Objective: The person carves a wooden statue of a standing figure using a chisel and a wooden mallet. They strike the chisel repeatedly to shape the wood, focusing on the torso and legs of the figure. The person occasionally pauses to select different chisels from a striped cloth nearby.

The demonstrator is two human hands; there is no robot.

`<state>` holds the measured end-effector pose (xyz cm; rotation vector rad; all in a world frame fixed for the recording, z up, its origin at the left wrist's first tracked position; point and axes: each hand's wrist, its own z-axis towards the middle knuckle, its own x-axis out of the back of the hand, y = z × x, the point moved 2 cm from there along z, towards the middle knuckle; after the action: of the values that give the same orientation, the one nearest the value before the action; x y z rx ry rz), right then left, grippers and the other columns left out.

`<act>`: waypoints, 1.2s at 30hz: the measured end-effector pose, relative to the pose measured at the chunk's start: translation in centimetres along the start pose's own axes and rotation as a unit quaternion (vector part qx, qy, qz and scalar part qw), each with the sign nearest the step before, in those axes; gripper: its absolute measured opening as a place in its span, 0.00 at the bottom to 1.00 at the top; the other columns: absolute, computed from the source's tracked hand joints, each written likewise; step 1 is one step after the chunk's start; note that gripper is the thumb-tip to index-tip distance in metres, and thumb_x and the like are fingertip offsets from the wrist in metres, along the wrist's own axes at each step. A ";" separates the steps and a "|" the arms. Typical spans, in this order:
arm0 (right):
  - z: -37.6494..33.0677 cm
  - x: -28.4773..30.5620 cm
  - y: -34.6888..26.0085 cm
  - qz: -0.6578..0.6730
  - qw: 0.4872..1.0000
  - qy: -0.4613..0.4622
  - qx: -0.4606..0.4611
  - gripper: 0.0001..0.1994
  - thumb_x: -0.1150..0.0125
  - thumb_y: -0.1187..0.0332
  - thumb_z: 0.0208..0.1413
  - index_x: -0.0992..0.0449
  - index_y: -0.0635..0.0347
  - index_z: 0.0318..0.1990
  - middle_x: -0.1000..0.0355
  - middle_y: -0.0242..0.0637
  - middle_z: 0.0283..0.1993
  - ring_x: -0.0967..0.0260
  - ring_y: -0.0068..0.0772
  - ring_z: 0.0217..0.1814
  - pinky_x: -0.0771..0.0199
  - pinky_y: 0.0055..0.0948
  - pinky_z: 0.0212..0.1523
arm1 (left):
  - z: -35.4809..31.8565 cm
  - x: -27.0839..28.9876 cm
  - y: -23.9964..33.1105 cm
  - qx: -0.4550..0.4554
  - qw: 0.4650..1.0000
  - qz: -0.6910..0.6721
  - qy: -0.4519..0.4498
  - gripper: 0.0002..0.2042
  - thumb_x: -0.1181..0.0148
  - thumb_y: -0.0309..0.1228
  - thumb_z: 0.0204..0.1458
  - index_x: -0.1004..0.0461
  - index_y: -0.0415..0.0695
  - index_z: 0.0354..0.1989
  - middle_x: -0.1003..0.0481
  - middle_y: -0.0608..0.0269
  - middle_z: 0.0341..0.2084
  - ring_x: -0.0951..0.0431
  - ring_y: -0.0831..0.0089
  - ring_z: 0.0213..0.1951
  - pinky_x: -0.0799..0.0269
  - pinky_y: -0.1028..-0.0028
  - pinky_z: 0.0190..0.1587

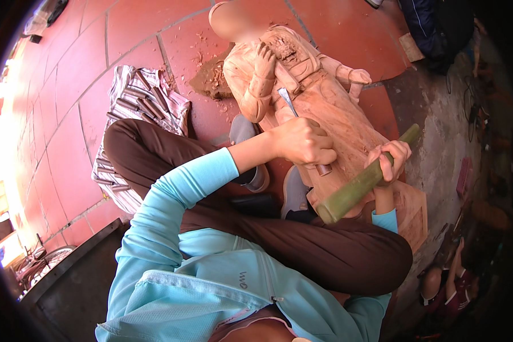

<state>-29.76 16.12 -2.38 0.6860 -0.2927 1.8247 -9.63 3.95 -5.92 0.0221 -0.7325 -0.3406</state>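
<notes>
A carved wooden statue [347, 122] of a robed figure lies on its back before me, its head toward the far side. My left hand [303, 142] is closed in a fist round the handle of a chisel [289, 102]. The metal blade points away from me, over the figure's middle near its carved hand; I cannot tell whether the edge touches the wood. At the right, my right hand [389, 161] grips a green club-like mallet [353, 195], held slantwise above the statue's lower end. Its thick end points toward my knee, apart from the chisel.
Several more chisels [135, 104] lie on a striped cloth [179, 108] at the left. Wood shavings [214, 85] litter the red tiled floor [131, 25] by the statue. Dark clothing [439, 28] shows at the far right, and another person [459, 285] appears at the lower right.
</notes>
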 end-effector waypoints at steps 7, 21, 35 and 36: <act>0.3 0.2 -0.2 -0.004 1.000 -0.014 -0.016 0.23 0.41 0.84 0.43 0.41 0.47 0.42 0.35 0.34 0.35 0.32 0.39 0.36 0.33 0.43 0.40 | 0.3 0.5 -0.2 -0.003 1.000 -0.011 0.020 0.11 0.41 0.40 0.39 0.35 0.52 0.24 0.35 0.71 0.19 0.26 0.74 0.22 0.31 0.73 0.20; 1.1 0.0 -0.6 -0.054 0.997 -0.056 0.007 0.23 0.41 0.83 0.46 0.41 0.46 0.44 0.34 0.36 0.35 0.31 0.40 0.37 0.32 0.47 0.42 | -0.6 0.3 -0.5 0.002 1.000 0.010 0.029 0.10 0.43 0.40 0.43 0.36 0.51 0.24 0.34 0.70 0.20 0.26 0.73 0.21 0.31 0.73 0.19; 1.5 0.5 -0.9 -0.069 0.994 -0.078 -0.039 0.17 0.49 0.83 0.51 0.45 0.52 0.43 0.38 0.40 0.35 0.33 0.43 0.36 0.32 0.51 0.40 | 0.0 0.4 -1.3 0.034 0.997 -0.033 0.068 0.14 0.36 0.41 0.38 0.33 0.48 0.25 0.34 0.65 0.19 0.27 0.65 0.21 0.34 0.66 0.19; 1.1 0.5 -0.6 -0.056 0.996 -0.058 -0.033 0.16 0.48 0.82 0.51 0.44 0.54 0.43 0.38 0.41 0.36 0.34 0.44 0.37 0.33 0.51 0.40 | 0.2 0.6 -1.3 0.030 0.997 -0.023 0.072 0.13 0.38 0.39 0.38 0.35 0.48 0.24 0.35 0.65 0.19 0.28 0.66 0.21 0.34 0.67 0.20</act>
<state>-29.00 16.14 -1.27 0.7496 -0.3821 1.6638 -9.77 2.61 -5.56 0.1197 -0.6002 -0.3579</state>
